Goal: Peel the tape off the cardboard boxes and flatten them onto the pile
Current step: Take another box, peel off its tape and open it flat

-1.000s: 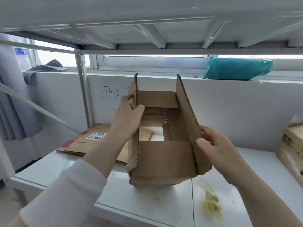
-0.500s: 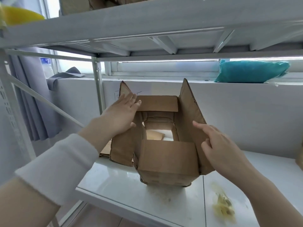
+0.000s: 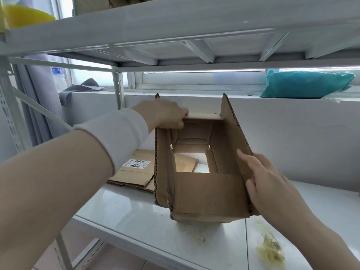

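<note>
An open brown cardboard box (image 3: 210, 195) stands on the white shelf (image 3: 136, 221), all its top flaps up and its bottom open, so the shelf shows through it. My left hand (image 3: 165, 115) reaches over the box's far left corner and pinches the far flap. My right hand (image 3: 261, 178) presses flat against the right flap from outside, thumb on its inner face. Behind and left of the box lies the pile of flattened cardboard (image 3: 134, 176) with a white label on top. No tape is visible on the box.
A crumpled wad of yellowish tape (image 3: 270, 248) lies on the shelf at front right. The upper shelf (image 3: 175, 26) hangs close overhead, with a metal upright (image 3: 117, 90) at back left. A teal bag (image 3: 305, 84) rests on the ledge behind.
My left hand has moved from the left flap's outer face over to the far flap and taken hold of it. My right hand slid onto the right flap. The view drew closer.
</note>
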The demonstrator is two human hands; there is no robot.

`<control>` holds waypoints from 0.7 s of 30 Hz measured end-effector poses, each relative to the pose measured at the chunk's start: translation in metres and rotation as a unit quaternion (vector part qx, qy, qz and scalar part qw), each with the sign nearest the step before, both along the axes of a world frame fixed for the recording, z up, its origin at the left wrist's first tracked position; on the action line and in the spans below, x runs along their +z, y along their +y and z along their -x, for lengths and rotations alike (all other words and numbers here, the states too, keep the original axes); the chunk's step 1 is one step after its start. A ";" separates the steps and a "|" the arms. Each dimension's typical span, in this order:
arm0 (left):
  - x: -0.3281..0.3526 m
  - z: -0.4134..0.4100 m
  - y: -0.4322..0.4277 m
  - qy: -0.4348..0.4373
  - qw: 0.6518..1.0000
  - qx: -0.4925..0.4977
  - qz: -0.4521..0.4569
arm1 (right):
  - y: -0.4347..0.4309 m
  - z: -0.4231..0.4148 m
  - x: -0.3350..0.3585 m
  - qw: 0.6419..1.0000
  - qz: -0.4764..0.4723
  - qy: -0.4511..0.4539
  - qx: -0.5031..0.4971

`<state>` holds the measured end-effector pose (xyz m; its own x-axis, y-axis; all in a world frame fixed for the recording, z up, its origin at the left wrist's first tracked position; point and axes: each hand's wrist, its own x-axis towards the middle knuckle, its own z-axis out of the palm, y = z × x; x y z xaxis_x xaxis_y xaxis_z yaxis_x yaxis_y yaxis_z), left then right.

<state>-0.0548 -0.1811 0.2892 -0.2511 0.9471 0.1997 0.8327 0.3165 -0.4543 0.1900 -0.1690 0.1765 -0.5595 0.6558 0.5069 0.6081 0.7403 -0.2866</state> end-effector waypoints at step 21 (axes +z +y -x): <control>-0.005 0.012 -0.031 -0.106 0.913 -0.042 -0.391 | -0.003 -0.011 -0.028 0.960 -0.262 0.049 0.082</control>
